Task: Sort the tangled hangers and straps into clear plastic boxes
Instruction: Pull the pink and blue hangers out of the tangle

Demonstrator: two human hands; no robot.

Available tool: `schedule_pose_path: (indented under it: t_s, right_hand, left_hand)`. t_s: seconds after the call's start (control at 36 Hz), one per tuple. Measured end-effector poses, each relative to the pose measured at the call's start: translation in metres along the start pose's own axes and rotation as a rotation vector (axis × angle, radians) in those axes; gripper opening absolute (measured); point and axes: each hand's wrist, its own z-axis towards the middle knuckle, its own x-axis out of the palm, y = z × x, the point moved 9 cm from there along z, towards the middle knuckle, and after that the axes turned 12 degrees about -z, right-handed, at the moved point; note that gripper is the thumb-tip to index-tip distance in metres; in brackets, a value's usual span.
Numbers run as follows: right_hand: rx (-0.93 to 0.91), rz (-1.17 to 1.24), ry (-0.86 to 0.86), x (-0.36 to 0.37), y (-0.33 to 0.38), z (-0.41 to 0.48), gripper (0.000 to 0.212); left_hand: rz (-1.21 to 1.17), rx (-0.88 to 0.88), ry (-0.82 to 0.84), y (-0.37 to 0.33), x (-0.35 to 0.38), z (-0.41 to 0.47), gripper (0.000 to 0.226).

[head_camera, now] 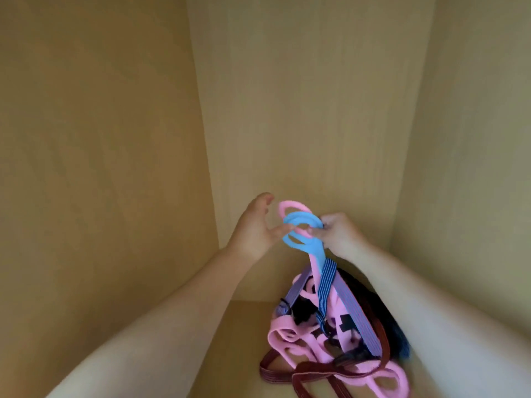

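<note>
Wooden cabinet interior (115, 139) fills the view: side panels at 9 and 3 o'clock, back panel at 12, floor at 6. Both bare forearms come in from the bottom edge, left from 7 o'clock, right from 4, and meet just below centre. The tangled heap (330, 334) sits on the cabinet floor at 5 o'clock, under the right forearm. Pink hangers (280, 326) make up most of it, looped together. A purple strap (356, 311) runs diagonally over them, up toward the hands. A maroon strap (310, 369) coils at the front of the heap, near the bottom edge. A dark striped strap (326, 285) hangs down from the raised items into the heap. Raised above the heap at 6 o'clock, just below centre, is the blue hanger (316, 251), its ringed end up and its stem dropping into the tangle. One pink loop (287, 205) shows behind its rings. The right hand (339, 234) has fingers curled, pinching the blue hanger's ring on its right side. The left hand (255, 228) is spread and relaxed, one fingertip touching the ring's left edge, gripping nothing.
</note>
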Motion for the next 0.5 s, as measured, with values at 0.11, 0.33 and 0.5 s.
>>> schedule_pose_path:
  t_s: [0.11,0.33,0.5]
  right_hand:
    - [0.017,0.010,-0.093,-0.033,0.010,0.012,0.019]
    - [-0.074,0.102,-0.200,-0.090,0.084,0.005,0.018]
    - [-0.090,0.055,-0.275,-0.111,0.111,0.007,0.019]
  left_hand:
    - [-0.187,-0.177,0.003,0.014,0.008,-0.002,0.076]
    - [-0.484,-0.188,0.090,-0.023,0.047,0.011,0.038]
    - [-0.531,-0.125,0.240,-0.055,0.073,0.017,0.013]
